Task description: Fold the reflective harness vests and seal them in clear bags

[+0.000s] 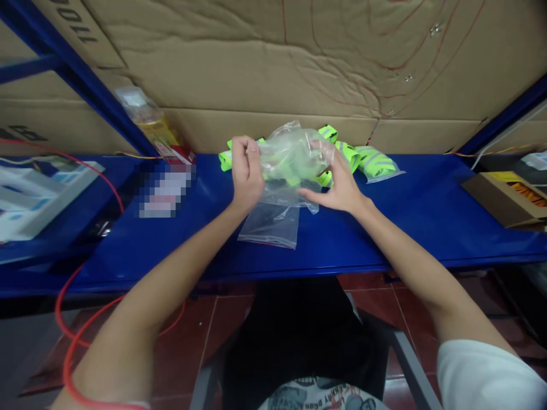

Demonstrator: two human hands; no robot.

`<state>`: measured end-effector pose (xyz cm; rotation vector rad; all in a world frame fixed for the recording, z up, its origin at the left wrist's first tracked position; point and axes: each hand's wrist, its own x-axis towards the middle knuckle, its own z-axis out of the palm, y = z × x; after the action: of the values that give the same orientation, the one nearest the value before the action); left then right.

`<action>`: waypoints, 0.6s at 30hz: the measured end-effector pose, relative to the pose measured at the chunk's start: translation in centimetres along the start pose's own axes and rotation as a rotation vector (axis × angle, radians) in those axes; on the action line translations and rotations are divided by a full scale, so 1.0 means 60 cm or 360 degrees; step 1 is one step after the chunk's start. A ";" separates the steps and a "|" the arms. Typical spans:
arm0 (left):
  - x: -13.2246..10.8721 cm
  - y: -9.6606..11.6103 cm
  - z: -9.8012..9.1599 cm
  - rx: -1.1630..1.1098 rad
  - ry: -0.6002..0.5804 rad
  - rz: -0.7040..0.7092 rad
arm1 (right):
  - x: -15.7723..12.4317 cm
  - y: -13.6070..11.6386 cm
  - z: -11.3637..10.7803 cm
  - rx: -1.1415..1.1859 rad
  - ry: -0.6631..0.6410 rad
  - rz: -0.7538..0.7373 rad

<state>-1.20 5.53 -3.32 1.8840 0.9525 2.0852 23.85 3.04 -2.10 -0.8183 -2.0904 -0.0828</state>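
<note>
Above the blue table, a clear plastic bag [290, 151] is stretched between my two hands. My left hand [248, 173] is closed on the bag's left edge, thumb against curled fingers. On the other side, my right hand [339, 182] has its fingers at or behind the film, with the thumb held apart below. Neon yellow-green reflective straps [346, 154] lie behind the bag and show blurred through it. Another clear zip bag [271, 225] lies flat on the table under my hands. To the right rests a bagged bundle of the same straps [376, 162].
A bottle with yellow contents [149, 122] stands at the back left. An open cardboard box [504, 199] with orange items sits at the right. Cardboard [239, 74] backs the blue table [410, 228]. A red hose [68, 341] loops at the left.
</note>
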 end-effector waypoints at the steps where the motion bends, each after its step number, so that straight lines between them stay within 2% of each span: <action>1: 0.001 -0.008 -0.004 0.0023 -0.0068 -0.0003 | -0.002 -0.002 0.008 0.0000 0.0039 0.0046; 4: 0.007 -0.016 -0.019 0.0148 -0.0369 0.0090 | -0.007 0.007 0.023 -0.0046 0.0284 0.0238; 6: 0.012 -0.003 -0.029 0.0224 -0.0613 0.0211 | -0.009 0.015 0.024 -0.0064 0.0386 0.0327; 7: 0.014 0.007 -0.034 0.0264 -0.0758 0.0259 | -0.010 0.017 0.023 -0.0073 0.0375 0.0352; 9: 0.016 0.028 -0.044 0.0383 -0.1122 0.0288 | -0.011 0.017 0.021 -0.0102 0.0212 0.0375; 11: 0.018 0.040 -0.056 0.0539 -0.1566 0.0215 | -0.011 0.013 0.023 -0.0149 -0.0041 0.0379; 13: 0.019 0.037 -0.069 0.0652 -0.1981 0.0102 | -0.011 0.007 0.028 -0.0195 -0.0268 0.0338; 14: 0.020 0.031 -0.075 0.0681 -0.2130 0.0058 | -0.012 0.004 0.031 -0.0210 -0.0341 0.0296; 16: 0.021 0.016 -0.083 0.0722 -0.2325 -0.0002 | -0.013 0.001 0.036 -0.0221 -0.0416 0.0194; 18: 0.022 0.004 -0.085 0.0758 -0.2391 -0.0047 | -0.014 0.001 0.041 -0.0207 -0.0441 0.0119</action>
<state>-6.19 4.30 -2.05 2.6799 0.9334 -0.0098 22.49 3.49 -4.31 -1.0350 -2.3294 -0.0686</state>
